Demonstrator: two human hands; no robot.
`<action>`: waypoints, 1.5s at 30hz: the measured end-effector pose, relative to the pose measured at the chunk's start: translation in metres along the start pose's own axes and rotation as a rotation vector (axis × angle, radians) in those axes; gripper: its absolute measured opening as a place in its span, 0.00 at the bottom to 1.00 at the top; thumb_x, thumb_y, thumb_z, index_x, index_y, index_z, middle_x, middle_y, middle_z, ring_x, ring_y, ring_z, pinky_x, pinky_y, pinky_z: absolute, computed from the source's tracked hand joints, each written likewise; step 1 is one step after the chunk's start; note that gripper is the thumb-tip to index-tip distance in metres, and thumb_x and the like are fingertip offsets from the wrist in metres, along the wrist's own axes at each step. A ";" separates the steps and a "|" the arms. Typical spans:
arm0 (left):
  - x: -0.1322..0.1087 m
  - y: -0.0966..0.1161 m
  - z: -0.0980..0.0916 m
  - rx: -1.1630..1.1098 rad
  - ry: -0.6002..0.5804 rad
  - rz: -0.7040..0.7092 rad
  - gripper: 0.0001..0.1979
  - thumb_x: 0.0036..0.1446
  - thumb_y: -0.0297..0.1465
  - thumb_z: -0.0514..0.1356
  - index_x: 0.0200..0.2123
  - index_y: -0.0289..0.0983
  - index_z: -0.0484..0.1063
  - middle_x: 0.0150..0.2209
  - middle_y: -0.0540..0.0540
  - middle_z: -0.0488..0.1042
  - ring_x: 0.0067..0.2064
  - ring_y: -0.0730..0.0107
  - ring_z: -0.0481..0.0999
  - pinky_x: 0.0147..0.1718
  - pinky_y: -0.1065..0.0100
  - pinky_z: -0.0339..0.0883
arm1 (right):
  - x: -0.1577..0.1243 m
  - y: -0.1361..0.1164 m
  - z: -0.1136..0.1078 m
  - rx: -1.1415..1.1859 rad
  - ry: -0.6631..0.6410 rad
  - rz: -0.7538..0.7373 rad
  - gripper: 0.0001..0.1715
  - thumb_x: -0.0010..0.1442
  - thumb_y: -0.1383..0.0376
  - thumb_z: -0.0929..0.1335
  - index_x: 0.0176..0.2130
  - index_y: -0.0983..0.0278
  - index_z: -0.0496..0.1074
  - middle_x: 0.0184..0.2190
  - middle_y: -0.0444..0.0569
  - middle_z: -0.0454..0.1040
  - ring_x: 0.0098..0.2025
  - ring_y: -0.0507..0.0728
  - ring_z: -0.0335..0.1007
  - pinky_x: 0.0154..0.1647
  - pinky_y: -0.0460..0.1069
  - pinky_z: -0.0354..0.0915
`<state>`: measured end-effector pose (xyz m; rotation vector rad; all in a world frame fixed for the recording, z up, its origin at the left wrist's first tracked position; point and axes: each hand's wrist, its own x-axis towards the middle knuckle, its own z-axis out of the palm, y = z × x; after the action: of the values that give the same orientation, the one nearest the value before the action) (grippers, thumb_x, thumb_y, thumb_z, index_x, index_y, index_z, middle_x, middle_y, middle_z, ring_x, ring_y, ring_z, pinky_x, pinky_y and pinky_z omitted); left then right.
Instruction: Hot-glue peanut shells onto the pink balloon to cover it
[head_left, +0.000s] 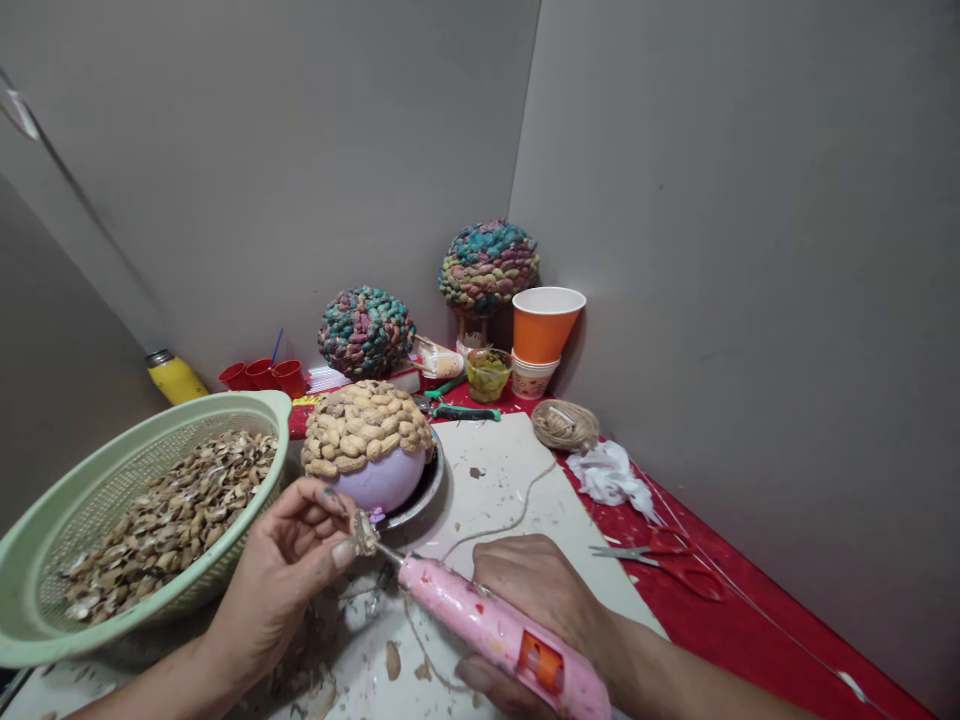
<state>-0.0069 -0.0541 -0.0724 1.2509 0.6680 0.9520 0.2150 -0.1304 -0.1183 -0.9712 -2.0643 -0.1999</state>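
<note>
Between the thumb and fingers of my left hand (300,545) is a peanut shell (364,533), pinched with its hollow side partly showing. My right hand (536,600) is wrapped around a pink hot glue gun (480,610). Its metal nozzle meets or nearly meets the shell; I cannot tell whether they touch. Just beyond my left hand, a lilac balloon (384,480) rests in a round metal dish (435,480). Peanut shells (367,425) cover the balloon's upper part, while its lower side and knot are bare.
A green colander (277,440) of shells stands at left. Behind are two painted shell-covered balls (366,330), an orange cup (544,325), red cups (289,378), pliers (465,411) and a yellow bottle (176,378). Twine (564,425), a white plastic bag (611,473) and scissors (675,562) lie right.
</note>
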 end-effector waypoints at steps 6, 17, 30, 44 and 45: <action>-0.001 0.000 -0.001 -0.005 0.001 -0.008 0.13 0.49 0.29 0.71 0.36 0.39 0.71 0.33 0.51 0.73 0.34 0.75 0.70 0.36 0.77 0.66 | 0.000 0.001 0.001 0.005 0.022 0.014 0.30 0.68 0.49 0.55 0.20 0.61 0.57 0.16 0.40 0.55 0.18 0.51 0.47 0.20 0.49 0.44; 0.001 -0.001 0.000 -0.014 0.006 -0.005 0.12 0.49 0.28 0.70 0.36 0.39 0.71 0.34 0.51 0.74 0.35 0.75 0.71 0.37 0.77 0.67 | 0.001 0.000 0.000 -0.002 0.020 0.007 0.32 0.68 0.49 0.54 0.18 0.61 0.57 0.15 0.40 0.55 0.18 0.51 0.46 0.19 0.50 0.44; 0.001 -0.001 0.000 -0.049 0.035 -0.017 0.13 0.48 0.26 0.71 0.36 0.39 0.71 0.34 0.50 0.75 0.36 0.74 0.73 0.37 0.76 0.69 | 0.002 -0.001 0.002 -0.020 0.029 -0.029 0.29 0.66 0.52 0.58 0.18 0.60 0.55 0.15 0.39 0.52 0.17 0.50 0.46 0.19 0.49 0.45; 0.001 -0.005 0.002 -0.039 0.015 -0.022 0.13 0.48 0.26 0.71 0.36 0.39 0.72 0.34 0.50 0.75 0.35 0.74 0.73 0.37 0.76 0.68 | 0.001 -0.001 0.003 0.008 0.029 -0.041 0.31 0.68 0.48 0.56 0.19 0.60 0.55 0.14 0.39 0.53 0.17 0.51 0.48 0.19 0.50 0.44; 0.001 -0.005 0.001 -0.041 0.011 -0.023 0.13 0.48 0.26 0.71 0.36 0.39 0.72 0.34 0.51 0.75 0.35 0.75 0.73 0.37 0.77 0.68 | 0.000 -0.001 0.004 0.014 0.029 -0.042 0.31 0.68 0.48 0.55 0.19 0.60 0.55 0.14 0.39 0.53 0.17 0.51 0.48 0.19 0.50 0.43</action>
<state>-0.0041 -0.0544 -0.0769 1.2007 0.6673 0.9502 0.2120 -0.1294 -0.1203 -0.9116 -2.0580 -0.2198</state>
